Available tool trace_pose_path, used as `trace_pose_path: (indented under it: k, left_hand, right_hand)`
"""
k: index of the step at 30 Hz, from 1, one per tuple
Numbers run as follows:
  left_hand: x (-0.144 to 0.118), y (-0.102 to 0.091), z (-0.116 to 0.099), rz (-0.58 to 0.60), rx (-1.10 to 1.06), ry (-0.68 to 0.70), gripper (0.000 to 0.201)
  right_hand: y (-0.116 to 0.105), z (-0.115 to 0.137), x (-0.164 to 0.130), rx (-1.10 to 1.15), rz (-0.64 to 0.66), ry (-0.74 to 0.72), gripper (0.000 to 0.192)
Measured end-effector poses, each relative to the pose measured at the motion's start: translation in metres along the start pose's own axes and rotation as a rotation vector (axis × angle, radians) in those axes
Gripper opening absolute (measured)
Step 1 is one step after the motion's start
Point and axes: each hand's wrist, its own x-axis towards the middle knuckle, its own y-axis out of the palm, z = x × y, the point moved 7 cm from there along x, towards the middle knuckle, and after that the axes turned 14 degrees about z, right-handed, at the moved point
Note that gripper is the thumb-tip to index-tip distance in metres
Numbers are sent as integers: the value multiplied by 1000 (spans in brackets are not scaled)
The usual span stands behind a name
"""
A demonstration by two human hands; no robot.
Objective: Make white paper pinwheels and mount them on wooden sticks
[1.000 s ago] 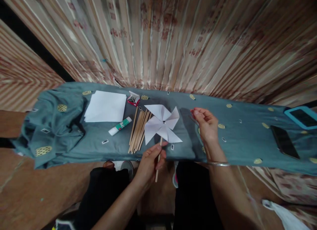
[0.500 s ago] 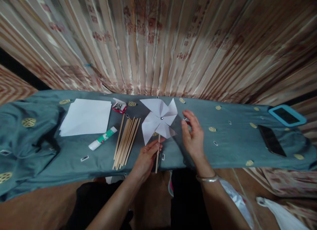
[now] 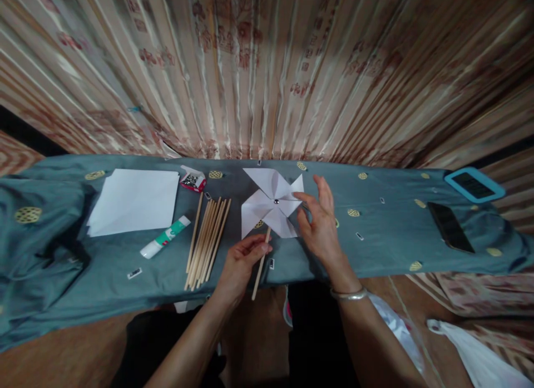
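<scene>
- A white paper pinwheel is held above the middle of the cloth-covered tabletop, towards the near edge.
- Its wooden handle is pinched between thumb and fingers of the left hand; a grip below the blades is presumably chosen so that the paper is left uncrushed and free to turn.
- The right hand is held with fingers spread at the right-hand blade; no object is seen in it, and whether the paper is touched cannot be told. It is probably so placed for the blade to be nudged or steadied.
- The blades are faced upward, towards the viewer, so that the central pin is exposed.
- The handle's long axis is run away from the near edge, slanted slightly right; the bladed end is pointed towards the far edge, the bare end towards the person.
- Wooden sticks are laid left of the pinwheel, roughly parallel, perhaps for easy reach.
</scene>
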Motion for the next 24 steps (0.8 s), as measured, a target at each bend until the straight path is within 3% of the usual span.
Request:
trace_pose_path:
  k: [8, 13, 18, 21, 24]
  left_hand:
    - [3, -7, 10, -25, 25, -25, 32]
    - [6, -11, 10, -48, 9, -23, 31]
    - [6, -13, 5, -73, -17, -5, 33]
    - [6, -12, 4, -65, -22, -1, 32]
    - [6, -10, 7, -35, -17, -5, 31]
  right_hand:
    - [0, -1, -1, 29, 10, 11, 26]
    - [-3, -6, -3, 154, -43, 62, 42]
    - [7, -38, -6, 699, -176, 281, 56]
    - [26, -37, -1, 1074, 9, 342, 57]
    - [31, -23, 3, 1241, 149, 360, 45]
